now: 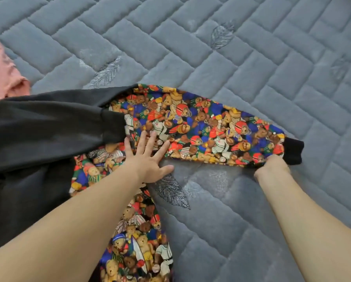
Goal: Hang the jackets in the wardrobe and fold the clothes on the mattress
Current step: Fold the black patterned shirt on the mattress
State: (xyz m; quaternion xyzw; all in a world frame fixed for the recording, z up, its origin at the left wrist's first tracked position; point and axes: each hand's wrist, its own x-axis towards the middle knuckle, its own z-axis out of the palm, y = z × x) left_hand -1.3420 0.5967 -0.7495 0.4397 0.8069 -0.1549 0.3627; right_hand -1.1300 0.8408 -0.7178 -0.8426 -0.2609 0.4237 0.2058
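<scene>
A jacket with a bright teddy-bear print [201, 123] lies on the grey quilted mattress [211, 47], one sleeve stretched out to the right and ending in a black cuff [294, 148]. A black garment [44, 129] covers its left part. My left hand [148, 157] rests flat with fingers spread on the sleeve near its base. My right hand [272, 165] pinches the sleeve's end just beside the black cuff.
A pink garment [1, 72] lies at the left edge of the mattress. More of the printed jacket's body [140, 241] runs down toward the bottom of the view. Bare grey mattress stretches above and to the right.
</scene>
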